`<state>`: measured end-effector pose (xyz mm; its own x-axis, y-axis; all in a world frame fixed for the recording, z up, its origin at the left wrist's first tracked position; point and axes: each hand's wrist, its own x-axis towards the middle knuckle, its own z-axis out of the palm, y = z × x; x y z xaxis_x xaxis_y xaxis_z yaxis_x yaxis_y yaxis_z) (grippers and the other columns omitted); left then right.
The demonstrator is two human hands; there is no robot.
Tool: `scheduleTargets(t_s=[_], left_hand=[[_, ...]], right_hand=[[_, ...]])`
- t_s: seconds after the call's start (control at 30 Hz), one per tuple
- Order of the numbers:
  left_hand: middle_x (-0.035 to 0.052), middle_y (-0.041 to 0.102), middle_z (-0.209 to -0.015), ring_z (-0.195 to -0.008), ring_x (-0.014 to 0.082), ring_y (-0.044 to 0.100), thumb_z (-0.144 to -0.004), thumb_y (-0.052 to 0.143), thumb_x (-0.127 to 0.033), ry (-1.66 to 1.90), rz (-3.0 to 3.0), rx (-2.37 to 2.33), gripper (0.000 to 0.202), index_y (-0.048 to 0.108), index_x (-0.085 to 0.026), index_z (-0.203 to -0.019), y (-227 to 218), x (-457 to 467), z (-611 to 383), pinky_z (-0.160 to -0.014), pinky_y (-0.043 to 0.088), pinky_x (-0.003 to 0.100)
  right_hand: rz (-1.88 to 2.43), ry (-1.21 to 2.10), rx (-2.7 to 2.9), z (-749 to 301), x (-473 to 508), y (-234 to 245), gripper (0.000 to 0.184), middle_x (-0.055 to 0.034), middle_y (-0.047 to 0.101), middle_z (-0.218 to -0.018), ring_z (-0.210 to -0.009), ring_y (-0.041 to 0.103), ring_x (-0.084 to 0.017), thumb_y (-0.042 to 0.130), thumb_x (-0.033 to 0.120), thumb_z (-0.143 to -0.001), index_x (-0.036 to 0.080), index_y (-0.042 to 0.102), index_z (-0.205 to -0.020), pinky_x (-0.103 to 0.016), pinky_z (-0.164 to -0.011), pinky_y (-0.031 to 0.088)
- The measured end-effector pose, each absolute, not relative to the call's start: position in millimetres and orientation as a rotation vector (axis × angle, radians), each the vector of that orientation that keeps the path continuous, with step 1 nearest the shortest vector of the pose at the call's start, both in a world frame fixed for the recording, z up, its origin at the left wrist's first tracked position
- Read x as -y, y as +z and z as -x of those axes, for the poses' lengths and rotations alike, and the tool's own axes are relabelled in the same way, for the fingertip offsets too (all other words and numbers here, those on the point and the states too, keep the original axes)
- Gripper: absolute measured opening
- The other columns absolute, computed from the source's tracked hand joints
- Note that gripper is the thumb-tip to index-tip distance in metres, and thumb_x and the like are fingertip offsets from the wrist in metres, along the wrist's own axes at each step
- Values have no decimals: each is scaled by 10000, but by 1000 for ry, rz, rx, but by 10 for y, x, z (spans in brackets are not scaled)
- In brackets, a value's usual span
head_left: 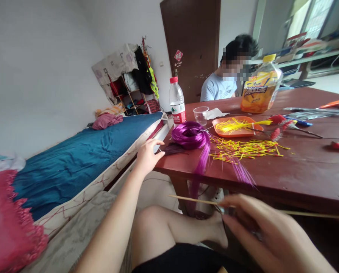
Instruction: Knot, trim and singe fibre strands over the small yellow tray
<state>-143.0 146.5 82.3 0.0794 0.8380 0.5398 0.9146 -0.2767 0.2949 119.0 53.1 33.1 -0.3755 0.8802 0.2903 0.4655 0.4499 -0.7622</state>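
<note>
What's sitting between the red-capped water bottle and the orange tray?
In the head view, a clear plastic cup stands between the water bottle and the orange tray.

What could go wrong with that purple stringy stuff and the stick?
The purple fibre bundle has strands hanging over the edge of the table; a knock there might drag it down.

The thin stick in the right grip sticks out above a bare leg, so it could poke it.

The yellow stems lie loose and might get scattered.
</note>
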Motion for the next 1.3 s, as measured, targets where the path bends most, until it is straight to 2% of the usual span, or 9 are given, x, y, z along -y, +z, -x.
scheduleTargets(t_s=[0.1, 0.23, 0.4, 0.63, 0.77, 0.87, 0.93, 1.17, 1.3], left_hand=[[44, 685, -877, -811, 193, 622, -661, 664, -113, -932, 2260, 1893, 210, 635, -154, -865, 790, -1441, 1507, -758, 475, 311], [19, 696, -822, -742, 174, 629, -662, 663, -132, -960, 2261, 1941, 182, 637, -175, -837, 717, -1451, 1499, -694, 483, 280], [-4, 697, -803, -762, 159, 635, -651, 653, -62, -1041, 2320, 1914, 194, 636, -189, -797, 661, -1477, 1514, -739, 477, 272], [4, 688, -844, -805, 145, 639, -660, 650, -46, -1137, 2410, 1856, 252, 619, -184, -869, 617, -1508, 1568, -773, 480, 261], [9, 681, -836, -804, 144, 637, -660, 648, -36, -1150, 2432, 1835, 246, 613, -176, -859, 609, -1529, 1586, -780, 478, 266], [10, 678, -828, -801, 147, 636, -660, 642, -29, -1157, 2418, 1836, 244, 607, -174, -853, 597, -1549, 1606, -783, 480, 280], [9, 677, -840, -815, 146, 636, -665, 640, -32, -1159, 2413, 1838, 247, 602, -177, -862, 586, -1570, 1617, -788, 482, 283], [21, 669, -904, -837, 166, 621, -647, 662, -41, -1099, 2365, 1828, 316, 607, -175, -927, 681, -1552, 1598, -794, 474, 298], [45, 646, -937, -882, 180, 584, -697, 615, -49, -1044, 2315, 1798, 189, 639, -161, -848, 833, -1387, 1507, -823, 446, 312]], right_hand=[[1289, 222, 2351, -877, -1004, 795, 167, -40, 699, -863, -766, 646, -203, 510, 183, -805, 213, 626, -922, -272, -661, 474], [1307, 19, 2473, -384, -1427, 957, 164, -108, 688, -883, -833, 639, -243, 481, 127, -836, 125, 629, -905, -313, -668, 480], [1351, -122, 2615, -141, -1636, 816, 211, -60, 623, -1020, -860, 614, -183, 533, 275, -875, 143, 580, -1033, -374, -733, 510], [1321, -211, 2739, -125, -1702, 782, 243, -65, 602, -1071, -888, 606, -188, 539, 285, -872, 153, 563, -1074, -383, -748, 510], [1331, -219, 2730, -226, -1738, 793, 208, -45, 624, -1001, -840, 615, -170, 537, 290, -874, 147, 582, -1017, -370, -727, 514], [1353, -215, 2685, -322, -1745, 811, 154, -56, 665, -871, -770, 636, -181, 479, 203, -893, 136, 615, -924, -320, -646, 494], [1323, -197, 2677, -378, -1728, 821, 200, -73, 691, -805, -735, 651, -201, 438, 147, -881, 147, 637, -861, -283, -579, 447], [1151, -119, 2727, -392, -1629, 793, 218, -54, 719, -809, -731, 657, -207, 455, 163, -835, 182, 667, -790, -250, -540, 380], [1169, -76, 2676, -324, -1621, 782, 214, -70, 719, -787, -720, 659, -240, 465, 163, -821, 181, 675, -785, -270, -543, 390]])
